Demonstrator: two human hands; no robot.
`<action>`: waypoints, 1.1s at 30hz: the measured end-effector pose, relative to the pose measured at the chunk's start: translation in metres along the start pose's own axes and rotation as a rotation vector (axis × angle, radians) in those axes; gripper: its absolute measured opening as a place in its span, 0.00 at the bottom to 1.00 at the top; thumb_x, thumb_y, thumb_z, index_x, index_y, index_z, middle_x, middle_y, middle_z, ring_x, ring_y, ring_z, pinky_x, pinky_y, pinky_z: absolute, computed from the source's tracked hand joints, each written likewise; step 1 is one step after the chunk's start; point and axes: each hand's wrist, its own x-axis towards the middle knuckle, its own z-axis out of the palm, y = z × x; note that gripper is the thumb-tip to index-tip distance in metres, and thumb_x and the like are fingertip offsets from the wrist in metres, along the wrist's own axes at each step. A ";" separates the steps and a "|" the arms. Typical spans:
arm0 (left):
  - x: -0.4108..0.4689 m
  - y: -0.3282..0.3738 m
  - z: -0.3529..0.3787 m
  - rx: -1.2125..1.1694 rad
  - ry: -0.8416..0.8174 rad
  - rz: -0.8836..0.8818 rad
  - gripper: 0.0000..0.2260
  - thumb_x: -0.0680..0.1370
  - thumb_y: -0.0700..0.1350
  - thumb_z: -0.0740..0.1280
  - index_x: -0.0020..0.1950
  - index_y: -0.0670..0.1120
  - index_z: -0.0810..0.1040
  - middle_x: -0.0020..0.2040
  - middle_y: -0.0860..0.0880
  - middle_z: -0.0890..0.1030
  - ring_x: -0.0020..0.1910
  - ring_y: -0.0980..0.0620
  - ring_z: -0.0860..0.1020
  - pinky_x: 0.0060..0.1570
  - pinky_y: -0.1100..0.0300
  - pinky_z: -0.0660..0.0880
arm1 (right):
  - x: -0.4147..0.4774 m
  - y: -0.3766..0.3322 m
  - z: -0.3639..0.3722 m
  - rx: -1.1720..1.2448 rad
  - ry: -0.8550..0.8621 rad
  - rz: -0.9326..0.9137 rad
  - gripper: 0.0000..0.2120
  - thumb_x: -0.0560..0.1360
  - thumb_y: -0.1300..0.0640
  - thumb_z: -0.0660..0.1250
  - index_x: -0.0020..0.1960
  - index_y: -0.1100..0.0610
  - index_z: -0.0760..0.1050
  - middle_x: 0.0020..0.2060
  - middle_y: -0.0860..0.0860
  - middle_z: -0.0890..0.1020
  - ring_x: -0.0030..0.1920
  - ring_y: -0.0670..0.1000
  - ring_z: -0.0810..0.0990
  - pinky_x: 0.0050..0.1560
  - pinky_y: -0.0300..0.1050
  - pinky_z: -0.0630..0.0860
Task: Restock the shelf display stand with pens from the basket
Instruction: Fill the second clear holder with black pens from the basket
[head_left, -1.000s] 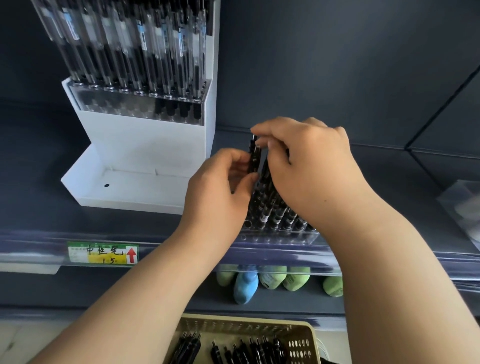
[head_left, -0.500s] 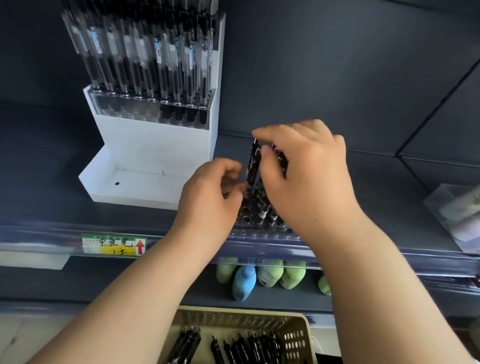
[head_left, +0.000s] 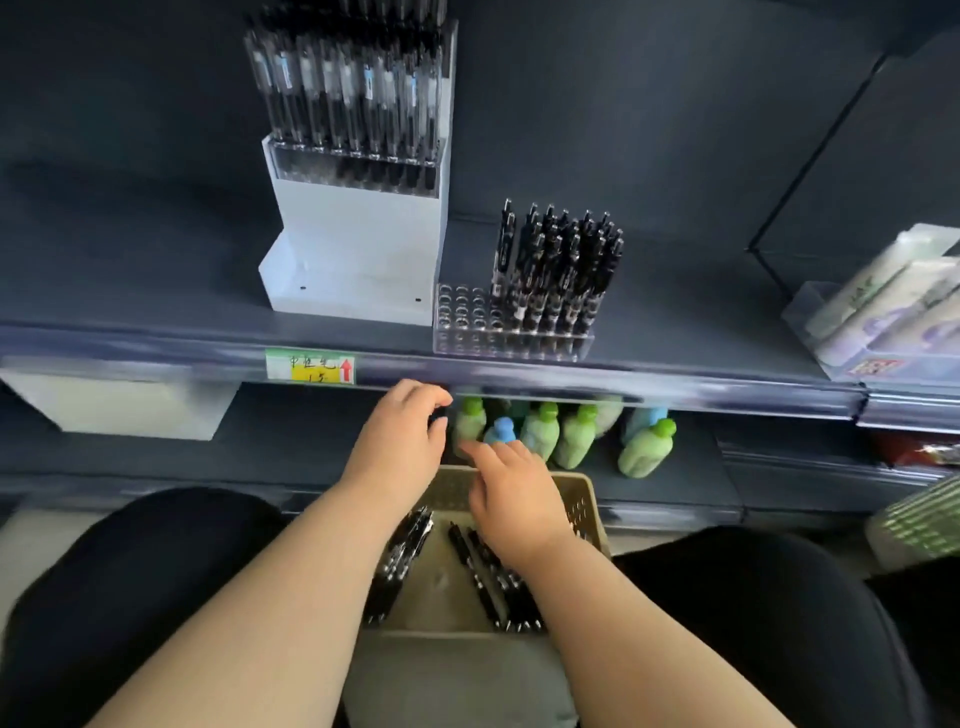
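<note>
We look down at two bare forearms reaching forward over a beige perforated basket (head_left: 584, 506) that sits between the person's dark-clad knees. The right hand (head_left: 511, 501) hovers palm down above the basket's far end, fingers straight and slightly spread, pointing up and to the left. Its grip is released and holds nothing. The left hand (head_left: 402, 441) is just past the basket's far-left corner, below the shelf edge, with fingers curled in toward the thumb. A dark patch sits at its fingertips, and we cannot tell whether this grip holds anything. Loose pens (head_left: 493, 577), all black, lie in two bunches in the basket. On the shelf (head_left: 156, 291) above, the clear display stand (head_left: 462, 312) holds upright pens (head_left: 558, 270) on its right side, with empty holes at its left and front. A white pen holder (head_left: 358, 244) stands just beside it on the left.
</note>
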 end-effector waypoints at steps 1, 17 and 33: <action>-0.013 -0.004 0.006 0.028 -0.078 -0.022 0.12 0.77 0.40 0.63 0.60 0.46 0.76 0.59 0.50 0.74 0.57 0.51 0.74 0.59 0.55 0.72 | -0.012 0.001 0.009 -0.036 -0.131 0.085 0.19 0.74 0.59 0.58 0.64 0.56 0.72 0.52 0.55 0.79 0.54 0.59 0.75 0.53 0.52 0.72; -0.086 -0.061 0.066 0.346 -0.740 -0.412 0.20 0.77 0.35 0.57 0.67 0.49 0.71 0.63 0.47 0.72 0.59 0.46 0.73 0.58 0.57 0.70 | -0.063 -0.006 0.043 0.005 -0.784 0.515 0.13 0.75 0.63 0.60 0.60 0.57 0.73 0.58 0.55 0.77 0.58 0.57 0.76 0.56 0.48 0.74; -0.051 -0.061 0.121 0.426 -0.644 -0.481 0.18 0.82 0.42 0.46 0.65 0.41 0.69 0.64 0.40 0.74 0.62 0.40 0.73 0.62 0.48 0.69 | -0.012 0.001 0.111 0.012 -0.714 0.583 0.19 0.76 0.70 0.54 0.65 0.60 0.68 0.60 0.58 0.76 0.60 0.59 0.76 0.56 0.52 0.74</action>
